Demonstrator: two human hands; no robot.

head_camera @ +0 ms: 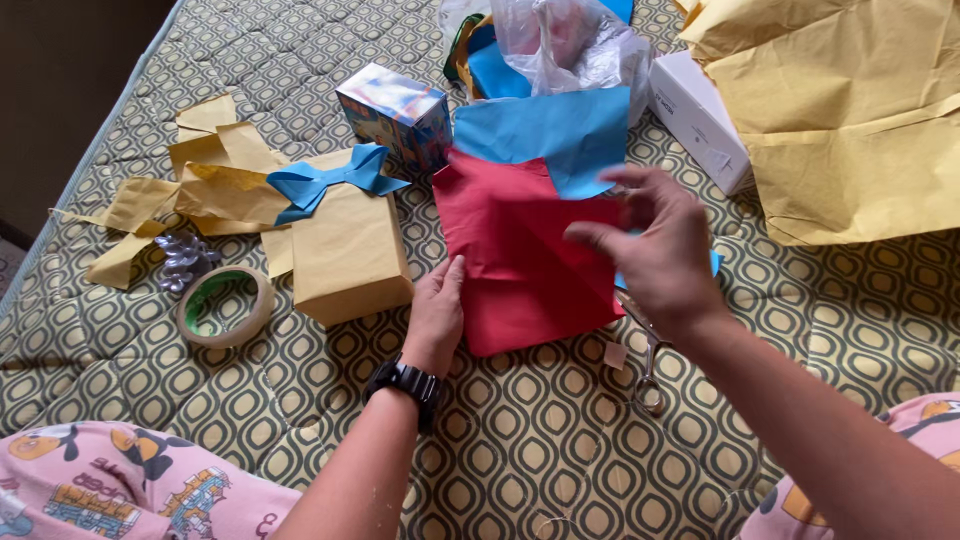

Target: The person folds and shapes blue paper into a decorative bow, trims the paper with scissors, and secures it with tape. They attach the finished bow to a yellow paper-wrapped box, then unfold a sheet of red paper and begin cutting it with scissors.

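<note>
Red paper sheet point(520, 255) lies mid-frame on the patterned mattress point(560, 440). Left hand point(437, 315) presses flat on its lower-left edge, fingers unclosed. Right hand point(662, 250) hovers open over the right edge. Judged light, limp, crease-prone; best held by edges. Blue paper point(560, 130) overlaps beyond.

- The raised right hand point(662, 250) hides the blades of the metal scissors point(645, 360).
- The crumpled yellow-brown wrapping paper sheet point(850, 120) is cut off by the top and right edges.
- The contents of the clear plastic bag point(565, 45) are blurred.

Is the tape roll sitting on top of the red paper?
No, the tape roll lies on the mattress, left of the red paper.
</note>
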